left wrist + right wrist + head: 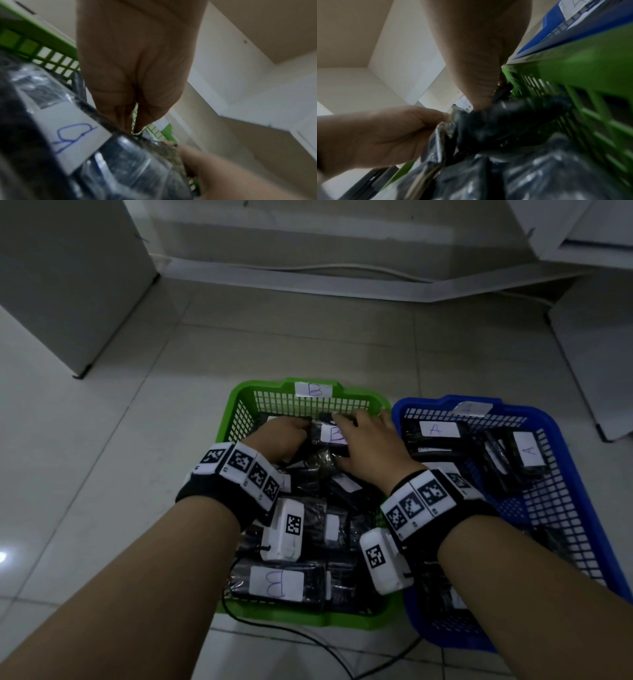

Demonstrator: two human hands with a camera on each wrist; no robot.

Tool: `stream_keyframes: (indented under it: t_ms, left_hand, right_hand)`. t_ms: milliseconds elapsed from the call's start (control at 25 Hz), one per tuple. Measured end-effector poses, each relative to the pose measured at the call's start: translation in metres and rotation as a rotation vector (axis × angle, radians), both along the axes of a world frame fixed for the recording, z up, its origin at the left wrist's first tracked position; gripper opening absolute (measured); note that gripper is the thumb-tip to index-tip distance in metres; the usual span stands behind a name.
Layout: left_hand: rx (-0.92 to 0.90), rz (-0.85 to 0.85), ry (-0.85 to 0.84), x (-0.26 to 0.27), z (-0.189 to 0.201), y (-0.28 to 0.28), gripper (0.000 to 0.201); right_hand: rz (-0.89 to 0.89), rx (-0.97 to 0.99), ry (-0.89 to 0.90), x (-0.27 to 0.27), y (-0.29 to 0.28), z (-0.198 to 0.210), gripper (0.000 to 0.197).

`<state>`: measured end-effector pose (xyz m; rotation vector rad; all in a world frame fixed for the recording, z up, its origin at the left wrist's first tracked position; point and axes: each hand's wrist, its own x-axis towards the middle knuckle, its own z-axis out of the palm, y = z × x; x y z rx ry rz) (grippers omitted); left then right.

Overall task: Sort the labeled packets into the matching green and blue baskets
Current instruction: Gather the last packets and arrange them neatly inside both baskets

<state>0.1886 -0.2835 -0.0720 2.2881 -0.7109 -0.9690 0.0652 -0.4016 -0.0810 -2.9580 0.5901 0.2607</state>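
2 plastic lattice baskets side by side on pale floor tiles, rims touching: green basket (239,409) on the left with a white paper tag marked B on its far wall, blue basket (561,498) on the right with a white tag on its far rim, letter too blurred to read. Many black packets in clear shiny wrap inside both; white labels with A in the blue one, B in the green one.

Both hands inside the green basket, near its far wall. Left hand (279,440) with fingers curled down onto the left end of a black wrapped packet with a white B label (334,434); in the left wrist view, fingertips (126,121) pinching the packet's edge. Right hand (370,450) laid over the right side of the same packet, fingers bent over its far edge, thumb lower on the black wraps; exact grip under the palm not possible to tell.

Another black packet with a large white B label (276,583) lying flat at the near end of the green basket. Black wristbands with square coded markers on both wrists. Thin black cable (308,635) on the floor in front of the baskets.
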Motion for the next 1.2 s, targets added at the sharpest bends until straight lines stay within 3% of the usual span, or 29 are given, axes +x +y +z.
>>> stream_keyframes:
  t_ms: [160,320,400,440,560,640,720,800,880,960,1080,1200]
  left_hand:
    - [-0.276,0.195,0.356,-0.002,-0.004,0.007,0.028]
    - [-0.251,0.139,0.307,-0.004,0.0,0.019,0.041]
    - [-0.28,0.151,0.328,-0.008,0.007,0.024,0.045]
    - [-0.262,0.157,0.26,-0.007,0.009,0.026,0.045]
    - [-0.05,0.061,-0.251,0.005,0.005,0.033,0.044]
    - [0.087,-0.042,-0.439,0.012,-0.002,0.039,0.042]
    - [0.178,-0.064,-0.473,0.016,-0.006,0.041,0.047]
    - [0.233,-0.073,-0.45,0.016,-0.005,0.039,0.056]
    - [0.255,-0.092,-0.47,0.016,-0.003,0.038,0.054]
    - [0.227,-0.071,-0.492,0.013,0.002,0.04,0.045]
    - [0.053,0.148,-0.486,0.012,0.016,0.044,0.025]
    - [-0.1,0.364,-0.462,0.018,0.025,0.038,0.02]
  right_hand:
    - [-0.009,-0.057,0.033,0.011,-0.007,-0.001,0.074]
    - [-0.043,-0.026,-0.086,0.013,-0.008,0.005,0.069]
    - [0.005,-0.065,-0.136,0.014,-0.005,0.005,0.054]
    - [0.023,-0.105,-0.154,0.015,-0.005,0.003,0.046]
    - [-0.006,-0.132,-0.212,0.021,-0.009,0.002,0.033]
    - [-0.031,-0.093,-0.227,0.021,-0.011,0.003,0.029]
    - [-0.044,0.013,-0.286,0.017,-0.009,0.006,0.025]
    - [-0.033,0.28,-0.333,0.012,-0.004,0.012,0.021]
    - [0.062,0.51,-0.197,0.009,0.002,0.015,0.033]
    - [0.161,0.498,-0.029,0.007,0.007,0.012,0.044]
    - [0.081,0.551,-0.062,0.007,0.007,0.011,0.035]
    - [-0.138,0.701,-0.211,0.011,-0.003,0.014,0.031]
